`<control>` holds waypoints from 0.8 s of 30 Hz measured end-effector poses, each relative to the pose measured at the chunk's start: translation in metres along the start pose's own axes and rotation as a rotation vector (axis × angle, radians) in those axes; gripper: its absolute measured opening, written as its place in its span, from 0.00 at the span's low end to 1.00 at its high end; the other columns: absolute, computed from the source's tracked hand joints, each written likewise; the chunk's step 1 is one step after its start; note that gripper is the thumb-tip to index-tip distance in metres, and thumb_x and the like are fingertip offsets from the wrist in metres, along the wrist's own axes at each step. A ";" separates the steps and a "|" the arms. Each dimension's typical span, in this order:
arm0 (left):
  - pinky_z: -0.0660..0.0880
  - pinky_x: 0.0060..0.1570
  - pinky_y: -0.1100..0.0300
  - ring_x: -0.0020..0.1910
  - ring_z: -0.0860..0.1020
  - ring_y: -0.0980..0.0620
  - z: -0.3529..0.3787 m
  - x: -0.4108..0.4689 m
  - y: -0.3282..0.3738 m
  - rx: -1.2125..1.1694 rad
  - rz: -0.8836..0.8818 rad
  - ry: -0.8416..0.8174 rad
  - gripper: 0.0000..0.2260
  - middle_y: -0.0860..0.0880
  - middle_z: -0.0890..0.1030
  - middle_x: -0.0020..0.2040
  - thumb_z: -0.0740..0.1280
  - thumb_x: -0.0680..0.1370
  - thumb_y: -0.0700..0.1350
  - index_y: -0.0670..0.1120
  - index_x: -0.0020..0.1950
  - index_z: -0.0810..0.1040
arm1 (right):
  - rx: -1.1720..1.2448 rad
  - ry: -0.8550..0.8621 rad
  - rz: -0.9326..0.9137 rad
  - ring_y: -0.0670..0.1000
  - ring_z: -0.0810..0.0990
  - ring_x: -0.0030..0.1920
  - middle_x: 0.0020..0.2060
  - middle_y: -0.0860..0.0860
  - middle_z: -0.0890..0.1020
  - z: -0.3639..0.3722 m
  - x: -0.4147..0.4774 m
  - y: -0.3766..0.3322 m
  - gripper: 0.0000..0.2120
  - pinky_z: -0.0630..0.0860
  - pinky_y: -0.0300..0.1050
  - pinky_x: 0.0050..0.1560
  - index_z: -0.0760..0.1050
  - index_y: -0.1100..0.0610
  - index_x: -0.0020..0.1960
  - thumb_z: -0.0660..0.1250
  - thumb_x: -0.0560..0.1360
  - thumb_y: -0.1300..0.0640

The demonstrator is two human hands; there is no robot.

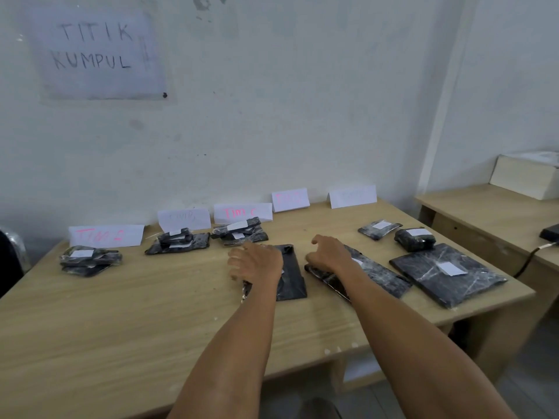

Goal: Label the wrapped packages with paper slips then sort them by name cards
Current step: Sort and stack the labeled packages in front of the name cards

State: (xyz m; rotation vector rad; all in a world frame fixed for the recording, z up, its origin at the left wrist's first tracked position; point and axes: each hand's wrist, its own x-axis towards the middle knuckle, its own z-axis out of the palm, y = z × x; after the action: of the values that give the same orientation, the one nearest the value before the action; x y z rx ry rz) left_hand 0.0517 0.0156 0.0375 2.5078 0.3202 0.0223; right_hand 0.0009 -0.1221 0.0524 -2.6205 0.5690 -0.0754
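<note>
Five white name cards stand along the wall: TIM A [106, 235], a faint second card [184, 219], TIM C [242, 212], and two I cannot read [290, 199] [352, 196]. Piles of black wrapped packages with paper slips lie before the first three [89, 260] [178, 241] [240, 231]. My left hand [254, 261] grips the left edge of a flat black package [292, 276] at mid-table. My right hand [326, 252] rests on the near end of a long wrapped package [378, 275], thumb lifted. At the right lie three labelled packages [379, 228] [414, 238] [447, 272].
The wooden table [121, 313] stands against a white wall with a "TITIK KUMPUL" sign [96, 49]. A second desk [490, 207] at the right carries a white box [526, 176] and a black device with a cable [532, 255]. A dark chair [9, 258] is at the left edge.
</note>
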 end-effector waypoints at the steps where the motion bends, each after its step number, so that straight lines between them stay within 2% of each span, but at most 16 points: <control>1: 0.63 0.65 0.41 0.70 0.62 0.37 0.003 -0.004 0.005 0.029 0.060 0.033 0.25 0.37 0.61 0.73 0.58 0.79 0.54 0.42 0.72 0.64 | -0.092 0.032 0.108 0.60 0.70 0.64 0.65 0.57 0.72 -0.004 0.000 0.008 0.25 0.70 0.60 0.62 0.68 0.55 0.68 0.65 0.72 0.50; 3: 0.65 0.65 0.42 0.69 0.65 0.38 0.011 -0.011 0.016 0.064 0.255 0.095 0.22 0.38 0.66 0.70 0.60 0.79 0.52 0.43 0.69 0.69 | -0.183 0.033 0.382 0.64 0.65 0.67 0.68 0.60 0.67 -0.012 -0.004 0.023 0.30 0.66 0.67 0.63 0.66 0.57 0.69 0.67 0.71 0.46; 5: 0.69 0.63 0.45 0.64 0.71 0.43 0.020 -0.018 0.026 0.077 0.511 0.071 0.16 0.42 0.73 0.64 0.62 0.78 0.48 0.44 0.64 0.75 | -0.133 -0.007 0.585 0.67 0.62 0.68 0.70 0.63 0.63 -0.014 -0.007 0.032 0.40 0.65 0.70 0.61 0.63 0.59 0.72 0.69 0.69 0.38; 7: 0.71 0.62 0.45 0.58 0.76 0.45 0.028 -0.029 0.037 0.037 0.716 -0.073 0.13 0.46 0.78 0.57 0.64 0.75 0.43 0.46 0.58 0.80 | -0.110 -0.026 0.616 0.69 0.62 0.68 0.69 0.64 0.63 -0.012 0.000 0.040 0.44 0.67 0.70 0.60 0.62 0.61 0.72 0.68 0.68 0.33; 9: 0.73 0.58 0.45 0.51 0.79 0.45 0.033 -0.044 0.044 0.072 0.818 -0.193 0.10 0.47 0.81 0.49 0.64 0.72 0.40 0.46 0.48 0.82 | -0.117 -0.021 0.557 0.71 0.66 0.65 0.66 0.65 0.68 -0.007 0.011 0.045 0.42 0.67 0.73 0.57 0.67 0.61 0.69 0.66 0.67 0.32; 11: 0.74 0.46 0.52 0.42 0.79 0.43 0.036 -0.056 0.049 0.143 0.828 -0.228 0.05 0.48 0.78 0.37 0.62 0.73 0.41 0.45 0.37 0.76 | -0.088 0.018 0.469 0.71 0.69 0.62 0.62 0.63 0.73 -0.005 0.019 0.046 0.35 0.68 0.74 0.57 0.71 0.61 0.64 0.65 0.69 0.35; 12: 0.74 0.43 0.53 0.40 0.78 0.43 0.038 -0.059 0.049 0.146 0.819 -0.244 0.06 0.49 0.75 0.35 0.62 0.73 0.41 0.45 0.35 0.71 | -0.075 0.041 0.398 0.70 0.72 0.60 0.60 0.62 0.75 -0.006 0.019 0.045 0.30 0.70 0.71 0.58 0.73 0.61 0.61 0.66 0.71 0.39; 13: 0.76 0.44 0.51 0.41 0.79 0.42 0.040 -0.060 0.048 0.147 0.798 -0.259 0.07 0.48 0.75 0.35 0.63 0.73 0.41 0.45 0.35 0.69 | -0.057 0.068 0.316 0.66 0.74 0.58 0.58 0.61 0.76 -0.009 0.015 0.044 0.24 0.72 0.65 0.58 0.74 0.61 0.58 0.67 0.72 0.44; 15: 0.75 0.54 0.46 0.44 0.80 0.42 0.041 -0.056 0.046 0.178 0.765 -0.260 0.06 0.46 0.78 0.39 0.64 0.72 0.43 0.46 0.36 0.69 | -0.017 0.093 0.170 0.58 0.75 0.51 0.53 0.59 0.79 -0.010 0.011 0.046 0.16 0.75 0.50 0.50 0.74 0.62 0.53 0.68 0.73 0.51; 16: 0.73 0.58 0.44 0.44 0.80 0.43 0.043 -0.053 0.045 0.201 0.747 -0.245 0.06 0.45 0.79 0.40 0.65 0.72 0.44 0.46 0.37 0.70 | -0.019 0.109 0.132 0.57 0.74 0.51 0.53 0.59 0.79 -0.008 0.011 0.048 0.15 0.74 0.48 0.48 0.75 0.62 0.53 0.68 0.72 0.53; 17: 0.71 0.60 0.44 0.44 0.79 0.43 0.045 -0.050 0.045 0.222 0.731 -0.225 0.06 0.46 0.79 0.40 0.65 0.72 0.46 0.46 0.37 0.71 | -0.041 0.131 0.144 0.58 0.73 0.55 0.56 0.59 0.77 -0.006 0.011 0.050 0.16 0.73 0.49 0.50 0.74 0.61 0.54 0.68 0.72 0.52; 19: 0.68 0.60 0.45 0.46 0.78 0.44 0.047 -0.047 0.047 0.262 0.721 -0.191 0.11 0.47 0.79 0.41 0.65 0.73 0.53 0.46 0.39 0.72 | -0.104 0.175 0.311 0.60 0.68 0.62 0.62 0.59 0.72 -0.003 0.010 0.049 0.21 0.71 0.56 0.57 0.73 0.59 0.59 0.69 0.72 0.47; 21: 0.70 0.58 0.47 0.50 0.77 0.44 0.050 -0.048 0.052 0.309 0.730 -0.190 0.14 0.46 0.80 0.45 0.65 0.74 0.57 0.46 0.44 0.74 | -0.125 0.156 0.472 0.63 0.66 0.64 0.64 0.59 0.69 -0.003 0.007 0.047 0.26 0.70 0.61 0.58 0.71 0.57 0.63 0.68 0.72 0.43; 24: 0.72 0.55 0.49 0.56 0.75 0.42 0.054 -0.049 0.060 0.361 0.730 -0.219 0.18 0.45 0.79 0.53 0.65 0.75 0.58 0.45 0.54 0.76 | -0.065 0.157 0.426 0.64 0.70 0.61 0.62 0.60 0.72 -0.005 0.011 0.047 0.22 0.72 0.56 0.55 0.73 0.59 0.60 0.70 0.70 0.48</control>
State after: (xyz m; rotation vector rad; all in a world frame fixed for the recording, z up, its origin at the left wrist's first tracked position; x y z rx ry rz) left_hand 0.0222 -0.0739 0.0302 2.8044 -0.7470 -0.0204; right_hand -0.0075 -0.1670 0.0353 -2.5079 1.1881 -0.1301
